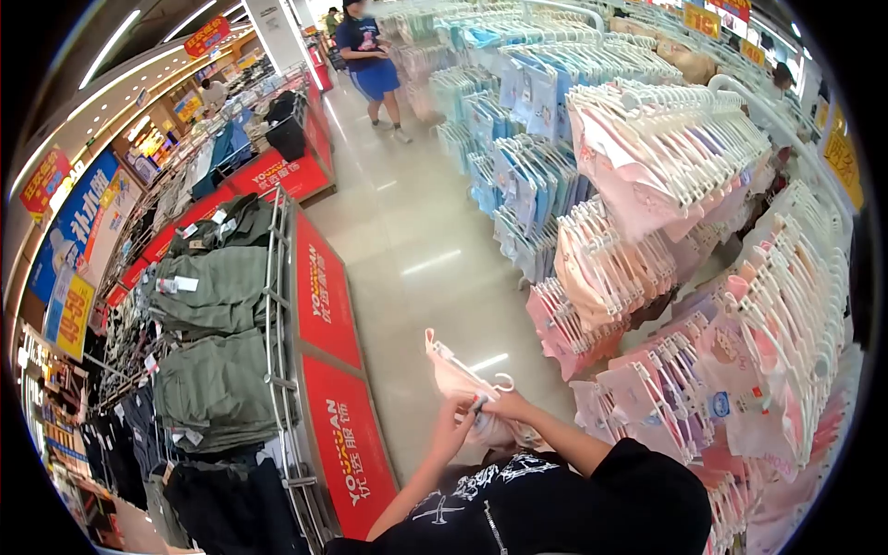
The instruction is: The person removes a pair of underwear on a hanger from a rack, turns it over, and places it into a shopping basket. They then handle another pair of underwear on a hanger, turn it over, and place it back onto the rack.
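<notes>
A pale pink garment (pixel 451 376) hangs from a white clip hanger (pixel 502 379) in front of my chest. My left hand (pixel 450 427) is closed at the near left side of it, fingers pinched near the hanger's end. My right hand (pixel 509 407) is closed round the hanger and cloth close to the hook. Between the fingertips shows a small dark grey piece (pixel 478 404), too small to name. Part of the garment is bunched below my hands, against my black shirt (pixel 555 504).
To the right stand racks packed with pink clothes on white hangers (pixel 671 148) and blue ones (pixel 546 92). Along the left runs a red-sided display table (pixel 328 296) with folded green trousers (pixel 217 388) and a metal rail. A person (pixel 368 60) stands up the aisle (pixel 416 240).
</notes>
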`<control>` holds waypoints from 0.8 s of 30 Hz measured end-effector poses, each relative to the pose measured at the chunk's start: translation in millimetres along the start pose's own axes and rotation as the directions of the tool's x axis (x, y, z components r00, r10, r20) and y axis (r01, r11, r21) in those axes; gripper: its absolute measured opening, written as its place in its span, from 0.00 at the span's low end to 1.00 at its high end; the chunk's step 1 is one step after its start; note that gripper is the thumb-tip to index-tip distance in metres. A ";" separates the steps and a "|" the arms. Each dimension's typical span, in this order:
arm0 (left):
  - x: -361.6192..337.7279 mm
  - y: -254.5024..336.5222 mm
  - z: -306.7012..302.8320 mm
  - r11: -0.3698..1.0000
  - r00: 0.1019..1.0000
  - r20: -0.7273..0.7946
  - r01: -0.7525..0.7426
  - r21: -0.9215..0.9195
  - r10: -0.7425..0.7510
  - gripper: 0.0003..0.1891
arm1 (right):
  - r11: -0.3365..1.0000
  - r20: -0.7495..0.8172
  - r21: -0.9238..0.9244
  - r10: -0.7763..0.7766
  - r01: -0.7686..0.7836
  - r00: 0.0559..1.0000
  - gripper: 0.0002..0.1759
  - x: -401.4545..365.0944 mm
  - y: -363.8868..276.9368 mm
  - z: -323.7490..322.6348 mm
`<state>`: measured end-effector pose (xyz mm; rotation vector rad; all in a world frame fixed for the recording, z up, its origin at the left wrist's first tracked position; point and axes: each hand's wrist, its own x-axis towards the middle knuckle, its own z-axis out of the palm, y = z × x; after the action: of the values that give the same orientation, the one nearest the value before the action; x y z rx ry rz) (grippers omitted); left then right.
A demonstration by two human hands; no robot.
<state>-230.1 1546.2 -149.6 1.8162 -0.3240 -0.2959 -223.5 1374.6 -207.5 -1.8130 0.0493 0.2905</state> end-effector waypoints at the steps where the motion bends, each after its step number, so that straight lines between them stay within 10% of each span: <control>1: 8.5 1.0 3.9 1.000 1.000 -0.017 0.021 -0.005 -0.021 0.11 | 0.999 -0.037 0.022 -0.035 0.036 0.999 0.20 5.6 -13.1 -8.4; 5: 40.2 -24.7 10.4 0.970 0.986 0.108 0.147 -0.193 -0.128 0.12 | 0.998 -0.072 -0.052 0.024 -0.027 0.997 0.22 17.3 -25.5 -33.9; 10: 86.5 -20.8 6.1 0.990 0.898 0.425 0.066 0.128 -0.115 0.12 | 0.988 -0.178 -0.004 0.152 -0.156 0.972 0.27 9.3 3.9 -35.0; 13: 110.5 9.6 13.6 0.993 0.739 0.666 0.034 0.111 -0.100 0.10 | 0.962 -0.392 0.124 0.274 -0.245 0.878 0.26 -15.0 15.4 -32.6; 16: 135.0 -6.9 31.4 0.917 0.568 0.816 -0.374 0.138 0.109 0.10 | 0.949 -0.566 0.193 0.316 -0.251 0.761 0.26 -32.2 9.4 -21.7; 18: 149.1 -7.7 38.2 0.943 0.432 0.897 -0.325 0.063 0.089 0.11 | 0.942 -0.621 0.277 0.327 -0.191 0.712 0.26 -46.5 16.3 -4.9; 19: 157.1 -9.2 42.9 0.954 0.363 0.928 -0.298 0.032 0.082 0.11 | 0.811 -0.546 0.398 0.584 -0.428 0.600 0.28 -57.4 -21.9 -2.4; 24: 169.1 -1.8 72.6 0.935 -0.004 0.998 -0.351 -0.060 0.062 0.10 | 0.870 -0.778 0.427 0.492 -0.246 0.390 0.28 -74.8 13.8 64.9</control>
<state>-99.5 1419.3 -175.8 1.3537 -1.7318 -1.4334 -309.6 1424.2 -218.8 -1.4906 1.2152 -0.3756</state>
